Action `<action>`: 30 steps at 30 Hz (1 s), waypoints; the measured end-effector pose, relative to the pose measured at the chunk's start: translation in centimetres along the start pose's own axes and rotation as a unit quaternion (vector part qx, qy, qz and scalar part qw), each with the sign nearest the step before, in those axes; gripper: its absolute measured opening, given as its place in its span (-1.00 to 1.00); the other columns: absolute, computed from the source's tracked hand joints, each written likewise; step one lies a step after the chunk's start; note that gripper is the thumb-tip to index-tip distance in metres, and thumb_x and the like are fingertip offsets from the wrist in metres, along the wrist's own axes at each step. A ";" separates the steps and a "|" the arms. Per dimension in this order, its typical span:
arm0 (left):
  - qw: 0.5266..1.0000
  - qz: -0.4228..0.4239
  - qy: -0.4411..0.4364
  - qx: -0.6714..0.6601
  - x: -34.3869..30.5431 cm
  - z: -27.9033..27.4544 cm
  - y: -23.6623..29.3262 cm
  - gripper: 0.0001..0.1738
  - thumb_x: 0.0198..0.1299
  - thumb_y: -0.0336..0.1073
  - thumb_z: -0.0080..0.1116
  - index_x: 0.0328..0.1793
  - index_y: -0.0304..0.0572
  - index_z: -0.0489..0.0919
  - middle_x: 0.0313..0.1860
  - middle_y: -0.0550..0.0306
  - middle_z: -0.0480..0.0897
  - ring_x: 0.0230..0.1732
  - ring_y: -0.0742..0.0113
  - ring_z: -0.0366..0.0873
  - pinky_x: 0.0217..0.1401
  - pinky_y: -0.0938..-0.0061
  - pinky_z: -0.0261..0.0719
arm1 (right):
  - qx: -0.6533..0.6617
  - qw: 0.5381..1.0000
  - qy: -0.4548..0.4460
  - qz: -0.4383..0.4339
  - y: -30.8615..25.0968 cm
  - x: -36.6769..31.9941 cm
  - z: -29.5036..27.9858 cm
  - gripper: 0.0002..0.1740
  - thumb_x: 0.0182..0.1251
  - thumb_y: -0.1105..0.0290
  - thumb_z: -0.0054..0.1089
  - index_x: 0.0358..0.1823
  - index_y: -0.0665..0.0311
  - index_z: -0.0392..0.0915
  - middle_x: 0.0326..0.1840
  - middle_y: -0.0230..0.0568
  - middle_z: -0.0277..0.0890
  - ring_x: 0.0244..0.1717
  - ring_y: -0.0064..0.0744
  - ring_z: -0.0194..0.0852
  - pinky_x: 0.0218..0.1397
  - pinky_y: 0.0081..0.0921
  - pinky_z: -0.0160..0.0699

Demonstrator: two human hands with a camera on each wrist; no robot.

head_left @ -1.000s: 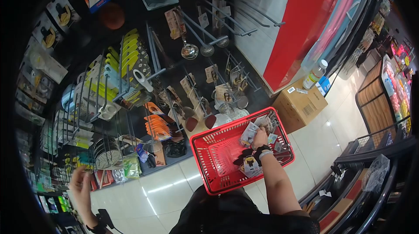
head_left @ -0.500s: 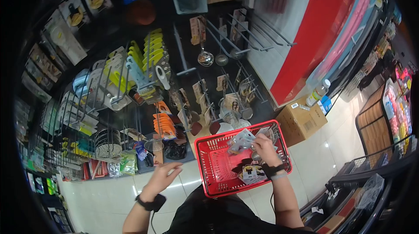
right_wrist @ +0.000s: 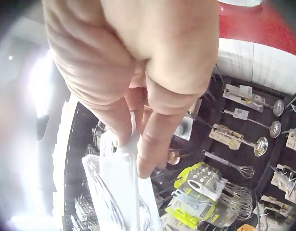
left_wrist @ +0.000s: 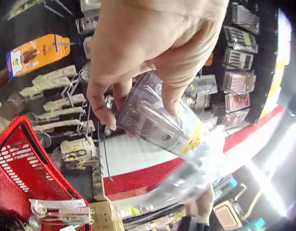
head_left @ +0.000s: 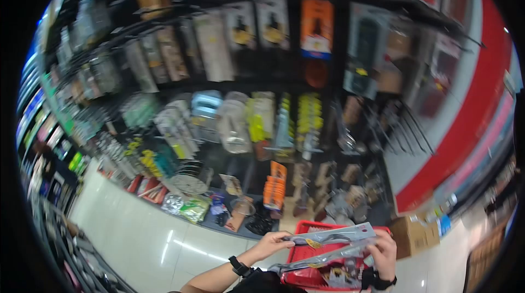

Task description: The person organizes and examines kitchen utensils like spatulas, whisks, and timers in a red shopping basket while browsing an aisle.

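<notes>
Over the red shopping basket (head_left: pixel 309 280), two long clear plastic packages stretch between my hands. My left hand (head_left: pixel 273 245) pinches the left end of the upper package (head_left: pixel 333 235), thumb on one side and fingers on the other. In the left wrist view this package (left_wrist: pixel 162 120) shows a slim metal utensil and a yellow label; its exact kind is unclear. At the other end my right hand (head_left: pixel 384 252) grips the packages between thumb and fingers. The lower package (head_left: pixel 328 256) slants beneath the upper one. The right wrist view shows the package ends (right_wrist: pixel 119 192) hanging below the fingertips.
Packed kitchen tools hang on hooks ahead, among them orange-carded tools (head_left: pixel 275 186) and ladles (right_wrist: pixel 261 146). Inside the basket lie other packaged items (head_left: pixel 339 276). To its right stands a cardboard box (head_left: pixel 415 236), beside a red-edged wall (head_left: pixel 454 167).
My right hand has lifted the packages from inside the basket. My left hand, free before, has come across and taken hold of one end. The head view has swung up and left.
</notes>
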State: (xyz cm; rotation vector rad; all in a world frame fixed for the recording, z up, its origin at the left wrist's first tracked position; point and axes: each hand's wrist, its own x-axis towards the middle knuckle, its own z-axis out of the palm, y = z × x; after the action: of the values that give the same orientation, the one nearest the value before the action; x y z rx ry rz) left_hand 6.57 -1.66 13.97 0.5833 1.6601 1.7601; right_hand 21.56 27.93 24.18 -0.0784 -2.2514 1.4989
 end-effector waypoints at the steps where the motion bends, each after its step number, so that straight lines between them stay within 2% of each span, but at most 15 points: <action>1: 0.999 0.002 0.027 -0.028 -0.8 -0.7 0.7 -0.78 0.21 -0.45 0.15 -0.02 -0.27 0.54 -0.21 0.22 0.60 -0.12 0.53 0.52 -0.01 0.59 0.49 | -0.007 1.000 -0.010 -0.007 -0.4 0.3 0.6 -0.92 0.01 0.64 0.15 -0.42 0.49 0.59 -0.04 0.01 0.55 -0.12 -0.30 0.58 -0.13 -0.49 0.50; 2: 0.996 0.019 0.079 -0.034 -1.3 -2.2 0.3 -0.79 0.21 -0.44 0.16 -0.03 -0.25 0.53 -0.21 0.22 0.59 -0.15 0.53 0.52 -0.03 0.60 0.49 | 0.099 0.995 -0.007 0.007 -1.2 0.5 1.7 -0.89 0.05 0.67 0.08 -0.40 0.53 0.58 0.09 0.10 0.49 -0.04 -0.30 0.57 -0.06 -0.48 0.53; 3: 0.988 0.068 0.113 -0.080 -2.3 -3.4 1.6 -0.80 0.21 -0.47 0.14 -0.04 -0.24 0.50 -0.20 0.22 0.57 -0.15 0.52 0.53 -0.05 0.59 0.50 | 0.102 0.994 -0.023 -0.026 -1.1 0.6 2.5 -0.85 0.12 0.62 0.04 -0.30 0.54 0.55 0.09 -0.01 0.47 -0.21 -0.40 0.58 -0.14 -0.46 0.58; 5: 0.962 0.145 0.219 -0.067 -4.1 -5.9 4.7 -0.83 0.23 -0.43 0.13 -0.07 -0.23 0.49 -0.25 0.23 0.59 -0.23 0.54 0.53 -0.12 0.57 0.52 | -0.029 0.995 -0.099 0.007 -2.2 0.3 2.0 -0.80 0.23 0.49 0.11 -0.18 0.47 0.56 -0.15 -0.05 0.58 -0.08 -0.29 0.52 0.04 -0.45 0.42; 7: 0.932 0.175 0.288 -0.130 -6.9 -8.4 8.9 -0.84 0.24 -0.45 0.08 -0.05 -0.23 0.45 -0.21 0.18 0.58 -0.21 0.47 0.55 -0.11 0.54 0.54 | -0.021 0.995 -0.101 0.015 -3.0 0.5 3.2 -0.81 0.18 0.56 0.09 -0.19 0.51 0.56 -0.11 -0.07 0.59 -0.05 -0.34 0.52 0.09 -0.47 0.40; 9: 0.869 0.316 0.352 -0.147 -8.2 -11.3 11.8 -0.84 0.27 -0.45 0.04 -0.04 -0.22 0.42 -0.16 0.14 0.57 -0.19 0.42 0.56 -0.15 0.51 0.57 | -0.029 0.992 -0.119 0.027 -2.1 0.4 4.0 -0.80 0.19 0.54 0.10 -0.18 0.49 0.56 -0.15 -0.07 0.60 -0.08 -0.33 0.52 0.08 -0.47 0.40; 11: 0.816 0.400 0.397 -0.131 -9.3 -14.8 14.7 -0.86 0.30 -0.42 0.01 -0.05 -0.21 0.39 -0.12 0.11 0.57 -0.17 0.40 0.57 -0.19 0.49 0.59 | -0.047 0.991 -0.124 0.029 -1.6 0.2 4.8 -0.83 0.22 0.51 0.11 -0.22 0.49 0.55 -0.22 -0.09 0.60 -0.17 -0.35 0.53 -0.02 -0.48 0.43; 13: 0.795 0.441 0.408 -0.080 -10.7 -16.8 18.4 -0.88 0.35 -0.39 -0.07 -0.05 -0.22 0.38 -0.07 0.05 0.58 -0.12 0.30 0.60 -0.21 0.45 0.61 | -0.021 0.988 -0.149 0.042 -1.3 0.4 5.4 -0.84 0.22 0.52 0.11 -0.24 0.49 0.55 -0.24 -0.11 0.59 -0.23 -0.39 0.52 -0.09 -0.50 0.44; 16: 0.763 0.454 0.458 -0.033 -11.7 -19.2 22.6 -0.86 0.38 -0.30 -0.09 -0.10 -0.22 0.38 -0.18 0.05 0.61 -0.30 0.28 0.65 -0.45 0.55 0.54 | 0.004 0.989 -0.148 0.024 -0.9 0.4 6.2 -0.86 0.22 0.55 0.11 -0.25 0.51 0.54 -0.23 -0.11 0.59 -0.24 -0.41 0.51 -0.10 -0.53 0.46; 22: 0.744 0.470 0.475 -0.004 -11.2 -22.2 28.3 -0.82 0.35 -0.23 -0.01 -0.11 -0.19 0.40 -0.25 0.09 0.63 -0.31 0.29 0.66 -0.53 0.59 0.48 | -0.003 0.988 -0.151 0.021 -0.6 0.1 6.3 -0.85 0.23 0.56 0.10 -0.21 0.51 0.54 -0.21 -0.11 0.60 -0.21 -0.43 0.51 -0.10 -0.52 0.47; 24: 0.742 0.471 0.477 -0.011 -10.9 -22.9 29.6 -0.79 0.33 -0.23 0.03 -0.09 -0.23 0.41 -0.28 0.07 0.64 -0.35 0.27 0.67 -0.60 0.60 0.46 | -0.016 0.989 -0.144 -0.011 0.3 -0.2 6.4 -0.83 0.24 0.56 0.10 -0.19 0.50 0.55 -0.22 -0.13 0.60 -0.24 -0.45 0.52 -0.13 -0.53 0.49; 25: 0.743 0.471 0.476 -0.011 -10.8 -23.0 29.9 -0.79 0.33 -0.23 0.03 -0.09 -0.23 0.41 -0.28 0.07 0.64 -0.35 0.27 0.67 -0.60 0.60 0.46 | -0.016 0.990 -0.143 -0.009 0.5 -0.5 6.4 -0.83 0.24 0.56 0.10 -0.19 0.50 0.55 -0.22 -0.13 0.60 -0.24 -0.45 0.52 -0.13 -0.53 0.49; 27: 0.755 0.434 0.492 -0.014 -10.5 -23.2 30.3 -0.77 0.32 -0.23 0.03 -0.09 -0.27 0.41 -0.28 0.04 0.64 -0.37 0.26 0.68 -0.62 0.60 0.47 | 0.024 0.988 -0.145 0.055 0.8 -0.8 6.3 -0.82 0.25 0.53 0.10 -0.18 0.50 0.55 -0.27 -0.17 0.61 -0.28 -0.48 0.52 -0.15 -0.54 0.49; 30: 0.759 0.419 0.497 -0.031 -9.7 -23.8 30.0 -0.75 0.31 -0.22 0.04 -0.10 -0.30 0.43 -0.29 0.01 0.65 -0.38 0.23 0.68 -0.61 0.59 0.48 | -0.003 0.990 -0.138 0.038 0.4 -0.9 6.1 -0.82 0.27 0.51 0.09 -0.18 0.49 0.56 -0.33 -0.19 0.61 -0.32 -0.50 0.52 -0.18 -0.55 0.48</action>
State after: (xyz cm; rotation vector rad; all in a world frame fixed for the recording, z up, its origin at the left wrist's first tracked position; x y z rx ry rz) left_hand -7.90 -25.23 42.27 0.3695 2.1514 3.1660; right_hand 20.01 22.54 21.62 0.0463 -2.4949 1.6281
